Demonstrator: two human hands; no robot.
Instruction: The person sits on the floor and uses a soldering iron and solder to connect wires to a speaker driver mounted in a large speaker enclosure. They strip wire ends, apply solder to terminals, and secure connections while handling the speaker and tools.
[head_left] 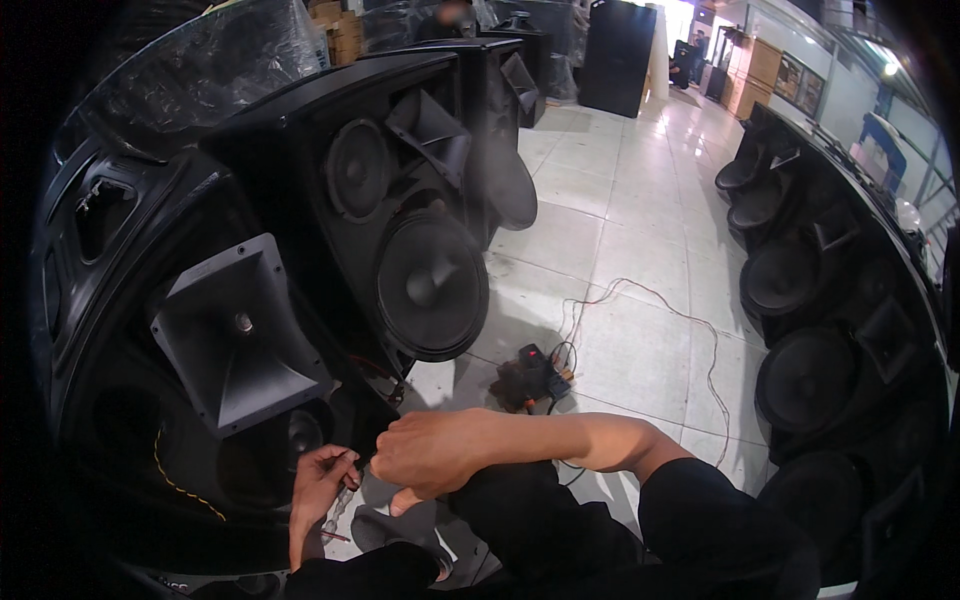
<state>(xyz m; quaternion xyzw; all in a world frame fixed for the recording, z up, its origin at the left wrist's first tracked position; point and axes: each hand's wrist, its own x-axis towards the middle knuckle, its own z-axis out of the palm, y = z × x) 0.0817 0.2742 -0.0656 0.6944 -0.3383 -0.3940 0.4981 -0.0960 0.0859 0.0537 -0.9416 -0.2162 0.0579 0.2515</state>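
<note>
In front of me at the left stands a black speaker cabinet with a grey square horn (240,340) lying tilted on its front. My left hand (322,485) is beside the cabinet's lower right edge, thumb and fingers pinched together. Close to it my right hand (430,450) is closed, knuckles up, its fingertips mostly hidden. What either hand grips is too small or hidden to make out. Under the left fingers hangs a pale twisted strand (340,510). A yellow-and-black twisted wire (180,478) comes out of a cabinet opening.
Beyond stands another cabinet with a large woofer cone (432,285). A dark tool-like object with a red mark (535,372) lies on the tiled floor (640,340), beside a long thin cable (712,380). Several speakers (805,375) line the right side. People are far back.
</note>
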